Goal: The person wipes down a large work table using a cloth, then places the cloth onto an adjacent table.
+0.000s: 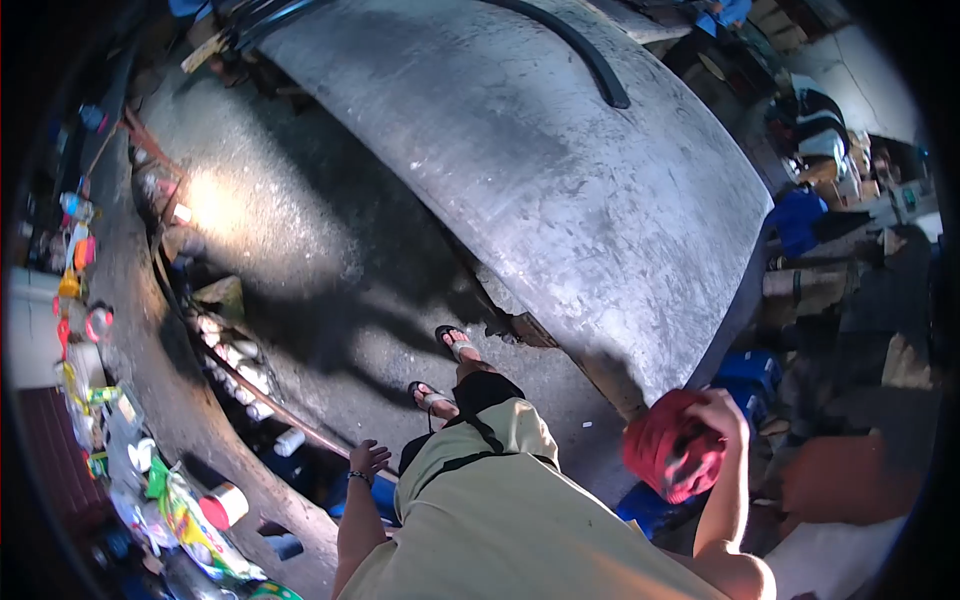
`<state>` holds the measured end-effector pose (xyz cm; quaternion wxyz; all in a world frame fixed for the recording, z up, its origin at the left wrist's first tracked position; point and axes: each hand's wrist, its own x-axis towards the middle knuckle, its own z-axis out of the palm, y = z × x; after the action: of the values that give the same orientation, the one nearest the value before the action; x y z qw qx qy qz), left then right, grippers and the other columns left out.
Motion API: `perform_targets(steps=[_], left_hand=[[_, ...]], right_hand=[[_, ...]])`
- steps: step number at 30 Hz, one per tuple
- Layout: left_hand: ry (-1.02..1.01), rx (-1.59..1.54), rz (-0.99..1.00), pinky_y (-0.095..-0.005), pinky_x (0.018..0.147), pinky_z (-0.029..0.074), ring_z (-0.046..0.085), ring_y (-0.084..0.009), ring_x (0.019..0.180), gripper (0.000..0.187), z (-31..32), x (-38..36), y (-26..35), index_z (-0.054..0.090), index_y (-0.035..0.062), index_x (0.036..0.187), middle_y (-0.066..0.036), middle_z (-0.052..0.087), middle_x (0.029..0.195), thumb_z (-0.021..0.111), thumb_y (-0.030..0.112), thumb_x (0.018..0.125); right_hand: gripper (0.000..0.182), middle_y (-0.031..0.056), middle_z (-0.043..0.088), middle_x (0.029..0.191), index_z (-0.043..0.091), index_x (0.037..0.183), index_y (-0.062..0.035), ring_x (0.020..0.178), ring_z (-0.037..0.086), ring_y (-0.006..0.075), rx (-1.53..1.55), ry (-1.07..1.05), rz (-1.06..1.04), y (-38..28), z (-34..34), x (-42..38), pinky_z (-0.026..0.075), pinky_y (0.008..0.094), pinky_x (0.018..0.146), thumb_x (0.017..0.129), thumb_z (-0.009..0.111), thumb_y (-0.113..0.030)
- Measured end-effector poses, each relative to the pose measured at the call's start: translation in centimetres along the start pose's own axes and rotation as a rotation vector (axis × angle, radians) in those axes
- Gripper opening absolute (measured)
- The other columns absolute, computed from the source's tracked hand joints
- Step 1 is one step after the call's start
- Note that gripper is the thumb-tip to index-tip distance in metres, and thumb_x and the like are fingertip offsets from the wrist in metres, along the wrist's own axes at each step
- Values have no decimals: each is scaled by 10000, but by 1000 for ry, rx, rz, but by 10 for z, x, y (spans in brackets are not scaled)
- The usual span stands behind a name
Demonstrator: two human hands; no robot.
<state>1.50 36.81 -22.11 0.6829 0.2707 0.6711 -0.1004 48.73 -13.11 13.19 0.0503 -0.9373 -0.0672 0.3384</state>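
My right hand [718, 412] is closed on a bundled red cloth [674, 448] with dark patches, held up beside the near corner of the large grey table [560, 170]. The cloth overlaps that corner in this view. My left hand [369, 459] hangs low at my other side with its fingers apart and nothing in them. A bracelet circles that wrist. Just beyond it runs the edge of a cluttered ledge [300, 510].
A curved black strip [580, 60] lies along the far part of the table. On the left ledge sit a red-and-white tub [224, 506] and a green-yellow packet [195, 525]. Blue containers [748, 377] stand at the right. My sandalled feet [446, 372] are on the concrete floor [330, 300].
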Motion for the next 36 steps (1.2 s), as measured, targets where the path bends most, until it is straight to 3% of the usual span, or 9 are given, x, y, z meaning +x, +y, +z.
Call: perform_targets(steps=[3,9,14,16,24,25,28,32,36], left_hand=[[-42,128,3,-417,753,545,692,-306,912,474,19,12,46,466,34,1338,-203,659,1113,488,267,926],[-31,304,176,-396,776,550,689,-307,937,455,63,-7,143,480,22,1327,-207,660,1110,468,270,946],[97,212,172,-338,599,556,714,-289,791,416,72,-20,178,515,4,1273,-199,691,1011,522,232,926],[135,239,137,-335,602,554,716,-287,797,401,72,-20,174,524,2,1257,-198,693,1003,544,217,920],[31,259,63,-300,589,564,717,-259,820,343,113,-47,127,592,8,1206,-161,699,996,574,218,935],[59,205,39,-299,593,564,717,-259,826,352,126,-55,126,589,10,1214,-162,698,1006,575,225,935],[33,336,127,-331,661,571,713,-267,872,367,131,-62,115,582,37,1236,-163,693,1045,547,263,950],[-67,118,58,-362,704,568,709,-268,883,349,140,-65,116,595,73,1209,-145,694,1054,548,314,960],[46,235,32,-356,685,565,709,-256,852,310,158,-61,128,611,55,1135,-124,706,1005,606,281,923]], right_hand=[[187,55,690,825,664,1012,19,772,652,119,1031,428,-56,22,-24,6,529,292,699,865,595,-74],[405,42,661,1030,623,1195,-15,855,623,126,1511,1024,-87,55,-7,175,504,280,734,928,638,-319],[805,257,538,1291,503,1348,-37,1227,505,370,228,1070,490,15,13,353,386,424,1031,831,600,-647],[855,255,486,1350,431,1402,-52,1253,471,396,118,1088,304,-5,-17,392,375,446,1043,810,625,-638],[588,184,636,1185,596,1249,-64,1066,622,369,258,445,-269,-325,-73,445,484,464,936,810,672,-446],[484,141,653,1177,643,1172,-98,1051,640,328,127,846,-768,-371,-21,432,514,447,892,775,668,-374],[464,150,650,951,638,1149,-180,907,641,342,389,175,-1217,-495,82,334,519,481,787,700,692,-285],[622,200,621,1130,545,1328,-167,1071,601,365,891,-338,-1034,-576,173,242,485,466,932,730,718,-176],[617,115,598,1305,560,1330,-71,1191,566,228,1589,-265,-956,-562,87,296,420,346,1047,728,689,-36]])
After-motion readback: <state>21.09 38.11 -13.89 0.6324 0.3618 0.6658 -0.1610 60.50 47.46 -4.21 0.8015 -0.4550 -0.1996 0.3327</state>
